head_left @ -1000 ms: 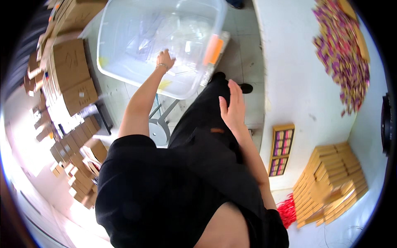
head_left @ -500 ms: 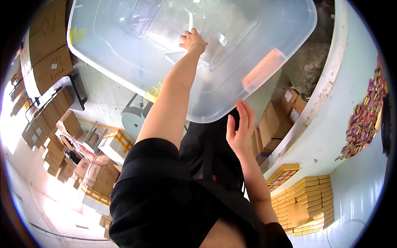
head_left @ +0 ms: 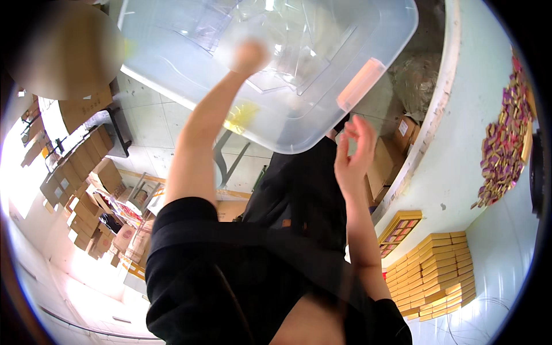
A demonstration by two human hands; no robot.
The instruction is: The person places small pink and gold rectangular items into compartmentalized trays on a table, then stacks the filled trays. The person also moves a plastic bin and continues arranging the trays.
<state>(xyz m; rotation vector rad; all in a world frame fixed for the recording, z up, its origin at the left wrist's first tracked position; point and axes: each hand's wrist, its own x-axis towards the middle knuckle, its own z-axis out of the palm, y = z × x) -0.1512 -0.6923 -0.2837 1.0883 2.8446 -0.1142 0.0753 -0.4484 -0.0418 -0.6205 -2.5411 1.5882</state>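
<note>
A large translucent plastic bin stands in front of me, with several thin clear plastic pieces lying inside. My left hand reaches over the bin among these pieces. It is smeared, so its fingers and anything in them cannot be made out. My right hand hangs just outside the bin's near right corner, fingers loosely bent and apart, holding nothing. Beside it on the bin's right wall is an orange-pink rectangle. A yellow patch shows at the near left wall.
At the right runs a pale curved tabletop bearing a heap of small purple-and-gold pieces, a divided yellow box and stacked yellow boxes. Cardboard boxes sit beneath it. More cartons stand at the left.
My left hand has shifted left within the bin and become blurred. The right hand has lifted slightly to the right, and the view has shifted, with the bin higher in it.
</note>
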